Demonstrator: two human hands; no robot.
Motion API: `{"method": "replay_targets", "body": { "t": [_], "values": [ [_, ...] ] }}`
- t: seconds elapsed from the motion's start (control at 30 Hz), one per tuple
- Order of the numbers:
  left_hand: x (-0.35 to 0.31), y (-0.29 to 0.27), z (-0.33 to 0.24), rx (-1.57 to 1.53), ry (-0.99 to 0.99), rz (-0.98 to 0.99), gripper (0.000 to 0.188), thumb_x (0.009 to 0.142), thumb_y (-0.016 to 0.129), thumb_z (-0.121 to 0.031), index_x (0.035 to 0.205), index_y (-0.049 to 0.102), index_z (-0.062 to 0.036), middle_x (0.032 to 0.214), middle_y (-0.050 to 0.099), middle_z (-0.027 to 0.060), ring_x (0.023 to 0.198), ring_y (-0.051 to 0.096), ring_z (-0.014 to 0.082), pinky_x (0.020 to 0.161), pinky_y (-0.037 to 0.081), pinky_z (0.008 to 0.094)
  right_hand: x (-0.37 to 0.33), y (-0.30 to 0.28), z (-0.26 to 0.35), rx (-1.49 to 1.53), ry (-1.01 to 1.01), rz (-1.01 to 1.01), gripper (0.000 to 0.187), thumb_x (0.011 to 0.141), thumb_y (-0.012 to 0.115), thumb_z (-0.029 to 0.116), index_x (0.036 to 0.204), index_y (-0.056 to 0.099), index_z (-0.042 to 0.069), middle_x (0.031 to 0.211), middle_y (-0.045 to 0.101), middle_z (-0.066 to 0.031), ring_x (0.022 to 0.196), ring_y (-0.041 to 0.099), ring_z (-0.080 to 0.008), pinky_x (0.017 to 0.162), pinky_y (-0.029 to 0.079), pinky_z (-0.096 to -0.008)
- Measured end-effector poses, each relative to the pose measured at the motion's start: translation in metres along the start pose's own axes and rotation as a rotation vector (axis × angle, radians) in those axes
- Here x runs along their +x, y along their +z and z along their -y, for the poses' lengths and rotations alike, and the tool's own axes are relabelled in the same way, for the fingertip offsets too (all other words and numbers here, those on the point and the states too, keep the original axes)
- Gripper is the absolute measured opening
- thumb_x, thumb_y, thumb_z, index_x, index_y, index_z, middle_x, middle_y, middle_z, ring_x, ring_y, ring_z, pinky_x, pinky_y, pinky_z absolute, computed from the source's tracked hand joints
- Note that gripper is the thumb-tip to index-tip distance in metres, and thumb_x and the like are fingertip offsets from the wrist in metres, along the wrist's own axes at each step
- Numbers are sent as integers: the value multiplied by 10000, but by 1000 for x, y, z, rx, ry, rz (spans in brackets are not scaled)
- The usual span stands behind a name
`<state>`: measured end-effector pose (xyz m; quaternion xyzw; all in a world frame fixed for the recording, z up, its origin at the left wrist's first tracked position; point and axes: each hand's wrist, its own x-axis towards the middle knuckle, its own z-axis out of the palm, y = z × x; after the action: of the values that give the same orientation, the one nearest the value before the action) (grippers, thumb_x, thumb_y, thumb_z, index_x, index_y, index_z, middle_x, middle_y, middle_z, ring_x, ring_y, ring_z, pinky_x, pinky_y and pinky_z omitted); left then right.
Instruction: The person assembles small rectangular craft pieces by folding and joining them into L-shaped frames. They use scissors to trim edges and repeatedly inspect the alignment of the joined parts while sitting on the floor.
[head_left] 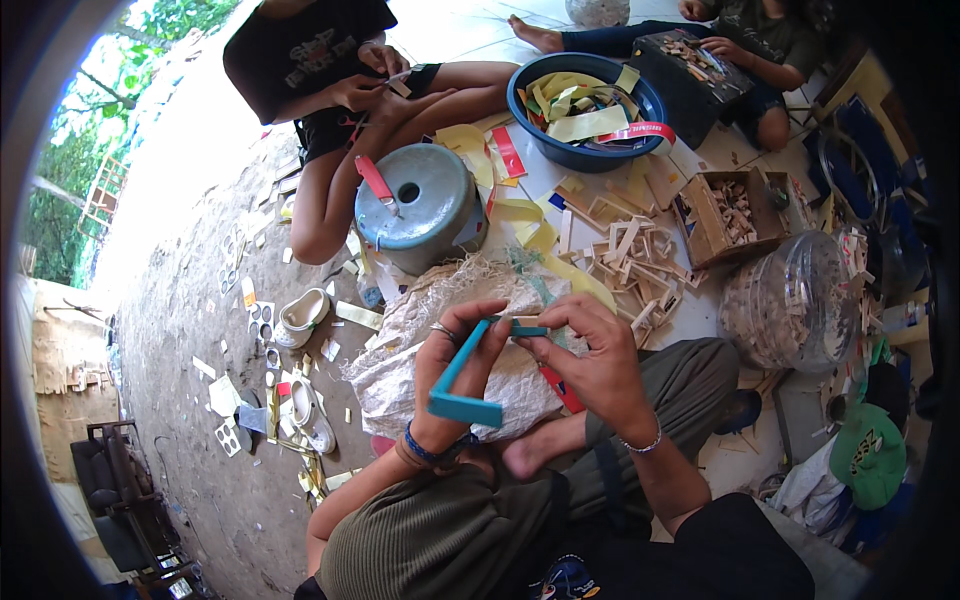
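Above a white woven sack, I hold a teal bracket-shaped frame with a long side and two short bent ends. My left hand is closed round its long side, with thumb and fingers near the upper corner. The fingers of my right hand pinch the upper short end. A small pale wooden strip shows at that end between the hands; whether it is joined to the frame I cannot tell.
Ahead stands an upturned grey bucket with a red-handled cutter. Beyond are a blue basin of paper strips and two seated people. Wooden frames, a wooden box and a clear jar lie right; shoes lie left.
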<state>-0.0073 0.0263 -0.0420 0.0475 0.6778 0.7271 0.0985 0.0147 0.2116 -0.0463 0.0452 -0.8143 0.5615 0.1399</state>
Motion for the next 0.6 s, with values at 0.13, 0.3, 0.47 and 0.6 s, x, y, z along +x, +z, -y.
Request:
{"method": "replay_targets", "body": {
  "t": [0.13, 0.3, 0.47, 0.6],
  "values": [
    [0, -1, -1, 61, -23, -21, 208, 1029, 702, -100, 1225, 669, -35, 996, 699, 5, 922, 631, 67, 828, 515, 223, -3, 0, 1, -40, 82, -50, 274, 786, 893, 94, 989, 722, 30, 1013, 678, -51, 914, 665, -158, 748, 509, -294],
    [1, -4, 3, -66, -60, 9, 170, 1032, 688, -69, 1197, 679, -30, 1005, 708, 14, 925, 655, 75, 835, 532, 228, -13, 8, -5, -75, 285, -99, 365, 835, 901, 249, 1060, 702, 42, 1044, 666, -25, 874, 618, -118, 674, 473, -310],
    [4, -6, 8, -70, 63, 15, 163, 1029, 675, -36, 1191, 675, -22, 1056, 647, 21, 936, 679, 105, 853, 554, 251, -17, 6, -19, 526, 637, 309, 376, 930, 833, 296, 1146, 689, 25, 976, 684, 23, 828, 584, -17, 697, 464, -225],
    [2, -11, 7, -34, -15, 47, 161, 1019, 679, -14, 1180, 670, -22, 1063, 636, 25, 952, 683, 114, 867, 567, 259, -16, 6, -22, 920, 569, 273, 331, 993, 765, 323, 1114, 721, 19, 860, 662, 52, 739, 567, -7, 674, 458, -183]
  ]
}}
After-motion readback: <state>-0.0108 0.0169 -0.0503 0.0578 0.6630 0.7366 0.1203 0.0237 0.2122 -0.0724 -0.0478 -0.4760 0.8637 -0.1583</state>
